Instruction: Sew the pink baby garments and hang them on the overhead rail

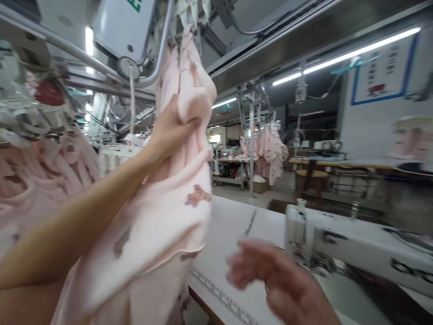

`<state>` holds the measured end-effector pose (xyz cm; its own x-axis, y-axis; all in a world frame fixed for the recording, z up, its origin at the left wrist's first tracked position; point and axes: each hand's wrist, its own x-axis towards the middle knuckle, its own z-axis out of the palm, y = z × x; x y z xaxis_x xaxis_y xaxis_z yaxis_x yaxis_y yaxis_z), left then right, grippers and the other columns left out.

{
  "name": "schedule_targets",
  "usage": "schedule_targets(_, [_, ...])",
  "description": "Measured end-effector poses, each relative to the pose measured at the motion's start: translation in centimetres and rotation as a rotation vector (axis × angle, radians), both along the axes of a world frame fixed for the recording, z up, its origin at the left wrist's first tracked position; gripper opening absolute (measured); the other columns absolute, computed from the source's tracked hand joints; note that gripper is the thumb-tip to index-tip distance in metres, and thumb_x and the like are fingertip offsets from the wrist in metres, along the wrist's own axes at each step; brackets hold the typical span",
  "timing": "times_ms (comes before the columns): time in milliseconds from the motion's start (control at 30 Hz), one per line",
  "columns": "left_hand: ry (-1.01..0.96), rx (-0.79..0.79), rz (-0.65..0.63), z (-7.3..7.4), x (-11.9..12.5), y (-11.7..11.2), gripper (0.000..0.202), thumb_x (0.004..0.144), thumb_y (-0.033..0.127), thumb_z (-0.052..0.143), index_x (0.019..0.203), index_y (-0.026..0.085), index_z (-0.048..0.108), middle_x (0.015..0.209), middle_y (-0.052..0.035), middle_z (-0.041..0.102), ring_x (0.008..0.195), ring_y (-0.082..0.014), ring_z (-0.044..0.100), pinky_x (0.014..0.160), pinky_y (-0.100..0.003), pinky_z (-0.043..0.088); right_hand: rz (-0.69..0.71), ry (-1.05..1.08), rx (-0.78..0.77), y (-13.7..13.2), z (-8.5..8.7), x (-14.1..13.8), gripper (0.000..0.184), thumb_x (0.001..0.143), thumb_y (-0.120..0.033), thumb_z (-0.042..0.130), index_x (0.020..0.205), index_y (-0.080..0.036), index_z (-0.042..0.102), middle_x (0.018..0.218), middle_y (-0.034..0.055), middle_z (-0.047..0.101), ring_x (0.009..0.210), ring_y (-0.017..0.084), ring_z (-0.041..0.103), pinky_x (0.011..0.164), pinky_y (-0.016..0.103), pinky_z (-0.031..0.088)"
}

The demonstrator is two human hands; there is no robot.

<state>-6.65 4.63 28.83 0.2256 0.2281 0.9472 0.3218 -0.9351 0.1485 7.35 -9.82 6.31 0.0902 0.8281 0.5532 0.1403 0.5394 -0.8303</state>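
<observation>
My left hand [172, 131] is raised and closed on a pale pink printed garment [169, 216] that hangs from an overhead clip [184, 20]. The cloth bunches around my fingers and drapes down over my forearm. My right hand [277, 280] hovers low over the white sewing table [230, 234], blurred by motion. Its fingers look loosely spread and nothing shows in them. It sits just left of the white sewing machine [355, 248].
More pink garments [40, 167] hang on the left from a rail [84, 58]. A ruler strip [223, 298] runs along the table's near edge. Further back stand other work tables [233, 160], a hanging pink bundle [270, 149] and a stool [313, 176].
</observation>
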Motion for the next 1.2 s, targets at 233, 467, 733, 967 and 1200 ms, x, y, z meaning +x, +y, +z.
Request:
schedule_targets(233, [0.302,-0.048,-0.231,-2.4,8.9,-3.5,0.030,0.075,0.030,0.056,0.099,0.013,0.050,0.098,-0.0044,0.054,0.104,-0.0301,0.053,0.088,-0.044,0.040,-0.312,0.151,-0.075,3.3,6.6,3.5,0.037,0.076,-0.046,0.056,0.096,-0.016,0.050,0.086,0.0037,0.057,0.071,0.015,0.056,0.060,0.026,0.048])
schedule_targets(467, [0.474,-0.213,-0.046,-7.1,4.1,-2.7,0.053,0.073,0.041,0.055,0.121,0.022,0.039,0.099,-0.0038,0.058,0.085,-0.0230,0.058,0.074,-0.033,0.046,0.015,0.593,-0.203,0.2,0.6,5.4,0.022,0.072,-0.034,0.066,0.085,-0.020,0.057,0.061,-0.0050,0.055,0.054,0.010,0.051,0.057,0.022,0.044])
schedule_targets(733, [1.275,-0.509,0.286,-27.0,4.1,1.6,0.073,0.068,0.022,0.059,0.135,0.016,0.030,0.126,-0.0190,0.046,0.100,-0.0325,0.056,0.082,-0.043,0.043,-0.206,0.469,-0.479,-1.3,-10.4,5.3,0.042,0.073,-0.058,0.059,0.079,-0.017,0.055,0.058,-0.0040,0.052,0.048,0.009,0.045,0.048,0.020,0.035])
schedule_targets(967, [1.032,-0.682,-0.440,-27.6,10.5,-1.2,0.035,0.081,0.041,0.043,0.107,0.020,0.057,0.102,-0.0071,0.062,0.097,-0.0226,0.054,0.082,-0.032,0.041,-0.465,0.269,-0.394,-2.5,-11.9,5.6,0.038,0.083,-0.055,0.045,0.088,-0.019,0.055,0.077,0.0016,0.058,0.074,0.019,0.053,0.069,0.028,0.041])
schedule_targets(1200, [0.748,-1.314,-0.650,-34.4,10.1,-4.5,0.034,0.076,0.047,0.049,0.086,0.016,0.057,0.069,0.0008,0.055,0.063,-0.0128,0.050,0.053,-0.020,0.038,-0.566,-0.014,-0.635,-6.4,-12.5,5.7,0.047,0.086,-0.057,0.033,0.065,-0.020,0.052,0.059,-0.0005,0.051,0.057,0.016,0.051,0.051,0.024,0.038])
